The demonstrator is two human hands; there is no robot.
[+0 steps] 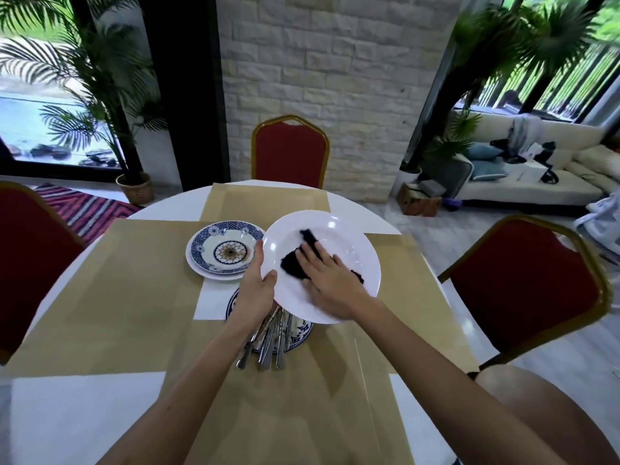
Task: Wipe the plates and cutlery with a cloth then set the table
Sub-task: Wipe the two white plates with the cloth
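A white plate (335, 229), held tilted above the tabletop (67, 414), is gripped at its left rim by the left hand (258, 292). The right hand (332, 286), fingers flat, presses a dark cloth (293, 263) on its face. Cutlery (268, 345) lies directly beneath, handles toward the person.

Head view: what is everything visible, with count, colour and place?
white plate: one, white, held tilted over the table
cloth: one, dark, on the white plate
patterned plate: one, blue-and-white, stacked on a plain plate, table centre
cutlery: several, silver, on another blue-patterned plate
placemats: four, tan, on the table
table: one, white, round
chairs: three, red, around the table
palms: two, green, far left and right
sofa: one, cream, far right
left hand: one, grips the white plate's rim
right hand: one, presses the cloth flat
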